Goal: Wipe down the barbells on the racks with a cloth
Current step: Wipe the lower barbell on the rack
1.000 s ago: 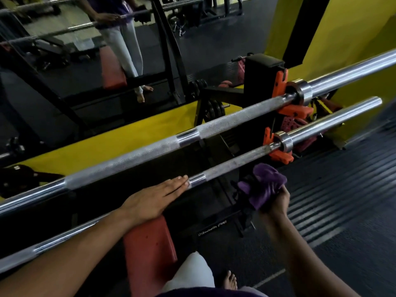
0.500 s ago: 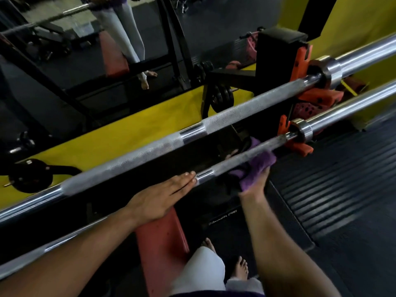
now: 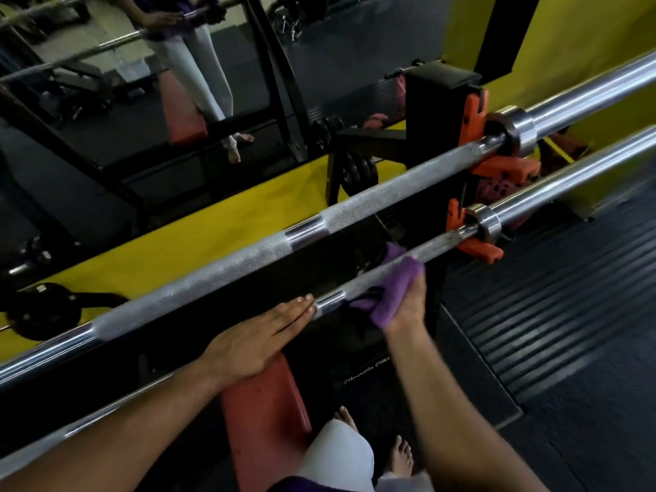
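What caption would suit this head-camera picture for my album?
Right hand wraps a purple cloth around the lower steel barbell while the flat left hand steadies it.

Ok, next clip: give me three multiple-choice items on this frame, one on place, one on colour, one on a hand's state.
1. Where is the cloth?
A. on the nearer barbell
B. on the bench
C. on the floor

2. What colour is the cloth?
A. white
B. purple
C. green

3. How does the left hand lie?
A. fist round the bar
B. flat, fingers straight
C. hanging free

Key: 1 A, the right hand wraps it round the nearer barbell; 2 B, plainly purple; 3 B, fingers straight along the bar.
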Available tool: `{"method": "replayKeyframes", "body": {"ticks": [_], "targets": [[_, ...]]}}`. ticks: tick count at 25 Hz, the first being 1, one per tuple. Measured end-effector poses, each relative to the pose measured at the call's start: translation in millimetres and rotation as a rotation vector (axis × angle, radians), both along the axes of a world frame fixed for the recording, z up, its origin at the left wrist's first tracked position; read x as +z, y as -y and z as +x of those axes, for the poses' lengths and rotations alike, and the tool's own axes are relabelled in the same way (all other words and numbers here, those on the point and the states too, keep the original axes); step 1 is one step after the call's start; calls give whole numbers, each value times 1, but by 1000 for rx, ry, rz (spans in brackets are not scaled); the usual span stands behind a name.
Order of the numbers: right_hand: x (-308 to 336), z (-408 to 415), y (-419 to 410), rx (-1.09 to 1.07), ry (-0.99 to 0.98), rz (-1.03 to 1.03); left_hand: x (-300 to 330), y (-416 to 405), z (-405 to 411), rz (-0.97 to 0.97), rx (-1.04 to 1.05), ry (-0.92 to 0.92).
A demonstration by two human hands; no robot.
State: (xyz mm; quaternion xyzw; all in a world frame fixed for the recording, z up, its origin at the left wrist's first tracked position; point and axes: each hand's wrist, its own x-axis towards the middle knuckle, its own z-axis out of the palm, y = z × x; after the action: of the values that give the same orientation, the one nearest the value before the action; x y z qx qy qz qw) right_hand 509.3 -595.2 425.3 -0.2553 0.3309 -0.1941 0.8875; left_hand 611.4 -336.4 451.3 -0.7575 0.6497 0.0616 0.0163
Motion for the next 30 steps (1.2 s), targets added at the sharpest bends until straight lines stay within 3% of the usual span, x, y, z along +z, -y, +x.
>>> {"method": "replayKeyframes", "body": {"ticks": [3, 6, 8, 10, 14, 16, 19, 22, 23, 27, 30], "targets": [[3, -21, 63, -134, 167, -85, -2, 2, 1, -7, 12, 3], [0, -21, 74, -101, 209, 58, -5, 0, 3, -4, 2, 5], [1, -12, 56, -143, 185, 68, -6, 1, 3, -2, 0, -12], [-6, -4, 15, -51, 106, 23, -9, -1, 4, 1, -6, -26], [-5, 3, -57, 247, -125, 291, -8, -1, 4, -8, -8, -30], [-3, -6, -36, 208, -122, 168, -10, -2, 4, -12, -3, -13], [8, -22, 32, 5, 52, -58, -12, -1, 4, -34, 0, -7], [24, -36, 66, 97, 326, -332, -16, -3, 5, -42, -4, -3], [21, -35, 69, 131, 320, -316, -15, -2, 4, -48, 1, 1], [-6, -20, 18, 194, -6, -120, -14, -4, 5, -74, 4, -29], [-13, -31, -38, 343, -140, -108, -12, -4, 3, -80, 31, -49]]}}
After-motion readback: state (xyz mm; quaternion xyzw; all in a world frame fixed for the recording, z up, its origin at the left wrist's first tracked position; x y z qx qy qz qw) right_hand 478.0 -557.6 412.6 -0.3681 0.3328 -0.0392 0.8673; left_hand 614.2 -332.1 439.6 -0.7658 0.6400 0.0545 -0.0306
